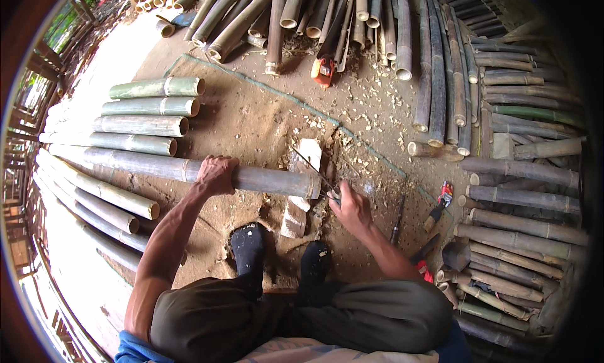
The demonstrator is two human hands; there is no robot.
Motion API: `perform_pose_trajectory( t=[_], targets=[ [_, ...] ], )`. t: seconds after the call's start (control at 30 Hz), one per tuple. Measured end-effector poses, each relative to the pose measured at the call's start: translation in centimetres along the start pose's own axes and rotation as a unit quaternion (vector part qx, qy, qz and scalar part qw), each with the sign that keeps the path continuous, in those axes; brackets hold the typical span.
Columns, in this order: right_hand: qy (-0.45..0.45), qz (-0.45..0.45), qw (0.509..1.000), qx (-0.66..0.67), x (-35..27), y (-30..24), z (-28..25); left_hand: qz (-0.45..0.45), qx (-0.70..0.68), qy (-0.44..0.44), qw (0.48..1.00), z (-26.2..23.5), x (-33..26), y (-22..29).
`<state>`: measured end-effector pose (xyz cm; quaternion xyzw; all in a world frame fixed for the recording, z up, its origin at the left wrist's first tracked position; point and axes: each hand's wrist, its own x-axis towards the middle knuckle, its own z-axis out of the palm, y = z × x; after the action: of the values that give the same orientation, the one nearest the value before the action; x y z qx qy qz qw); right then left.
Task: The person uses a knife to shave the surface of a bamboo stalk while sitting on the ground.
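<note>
My left hand (217, 174) wraps over a long grey-brown bamboo pole (270, 180) that lies crosswise in front of me. The pole's cut right end rests on a pale wooden block (294, 217) on the ground. In my right hand (351, 207), the fingers are closed round a thin, dark knife-like tool (307, 162). Its narrow blade slants up and left, across the block beside the pole's open end. Whether the blade touches the pole cannot be made out, and its handle is mostly hidden in my fingers.
Cut bamboo poles (154, 105) lie to the left; more are stacked ahead and at right (522, 169). An orange-and-black tool (323, 70) sits ahead. Right of me lie a slim dark tool (398, 219) and a red-and-blue item (446, 193). Shavings litter the dirt around my feet (248, 249).
</note>
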<state>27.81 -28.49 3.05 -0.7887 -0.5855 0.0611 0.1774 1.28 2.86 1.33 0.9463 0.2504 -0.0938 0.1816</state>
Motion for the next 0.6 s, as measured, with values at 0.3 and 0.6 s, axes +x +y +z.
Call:
perform_pose_trajectory(
  t=[0.3,0.6],
  targets=[
    [-0.073,0.044,0.993,0.086,1.4,-4.3,-5.7,-0.01,-0.001,0.057,0.998,1.9,-1.2,-0.8],
    [-0.186,0.072,0.98,-0.003,1.3,-1.7,-3.1,0.027,-0.007,0.134,0.991,2.7,-1.7,-0.5]
  ],
)
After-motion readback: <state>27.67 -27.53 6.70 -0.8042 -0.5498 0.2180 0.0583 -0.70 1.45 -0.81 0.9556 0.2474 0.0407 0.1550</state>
